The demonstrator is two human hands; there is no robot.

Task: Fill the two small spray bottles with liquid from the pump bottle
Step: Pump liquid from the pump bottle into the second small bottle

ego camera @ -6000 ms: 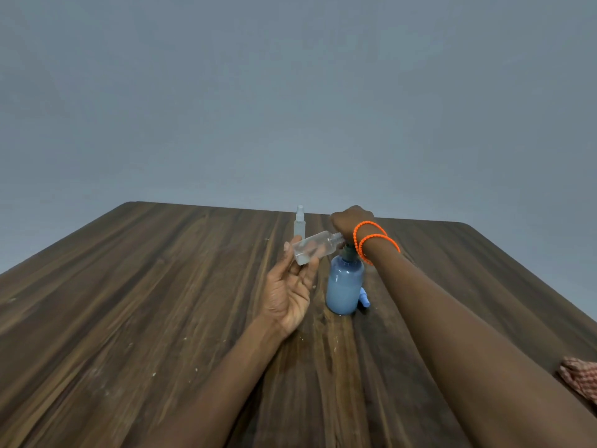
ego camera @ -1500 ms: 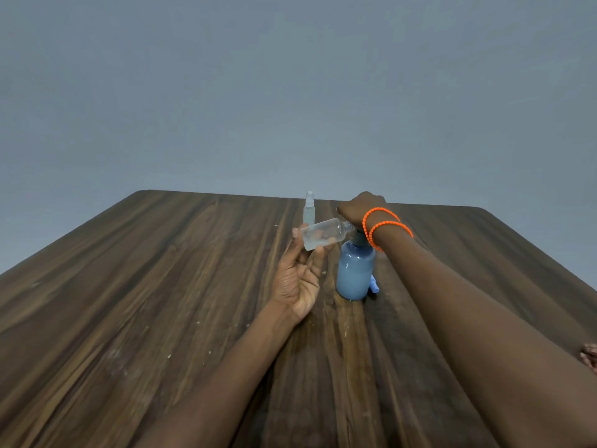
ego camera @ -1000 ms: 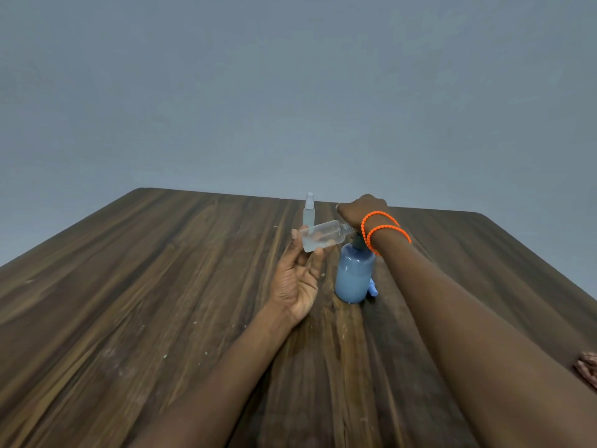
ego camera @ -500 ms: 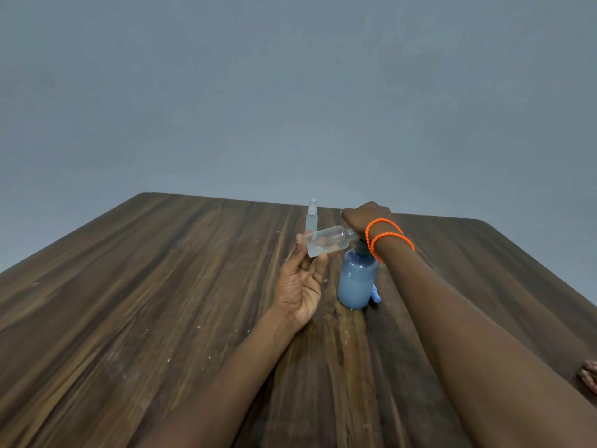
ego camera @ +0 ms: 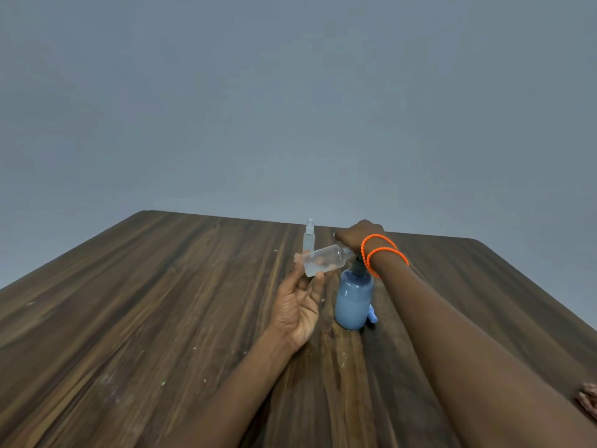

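- Head view: a dark wood-grain table (ego camera: 161,318) fills the lower half, with a plain grey-blue wall (ego camera: 290,92) behind it.
- The left hand (ego camera: 298,305) is raised palm-up above the table, its fingertips and thumb pinching the base end of a small clear spray bottle (ego camera: 324,260).
- That bottle has no spray top on it. Its long axis lies close to level, tilted slightly, with the base low on the left and the open neck pointing right and a little up, toward the pump head.
- A little clear liquid sits pooled in the lower, base end of the held bottle.
- The blue pump bottle (ego camera: 353,300) stands upright on the table, just right of the left hand. Its dark collar and pump point straight up, and pale blue liquid fills most of the body.
- The right hand (ego camera: 358,234) is on top of the pump with its back to the camera; the fingers are hidden, so whether they are curled round the pump head or pressing flat cannot be told.
- Two orange bead bracelets (ego camera: 381,253) circle the right wrist.
- A second small spray bottle (ego camera: 309,236) stands upright farther back on the table, its spray top on and pointing up, apart from both hands.
- A small blue item (ego camera: 372,315) lies on the table touching the pump bottle's right side; it is too hidden to name.
- A bit of patterned cloth (ego camera: 588,400) shows at the right edge.
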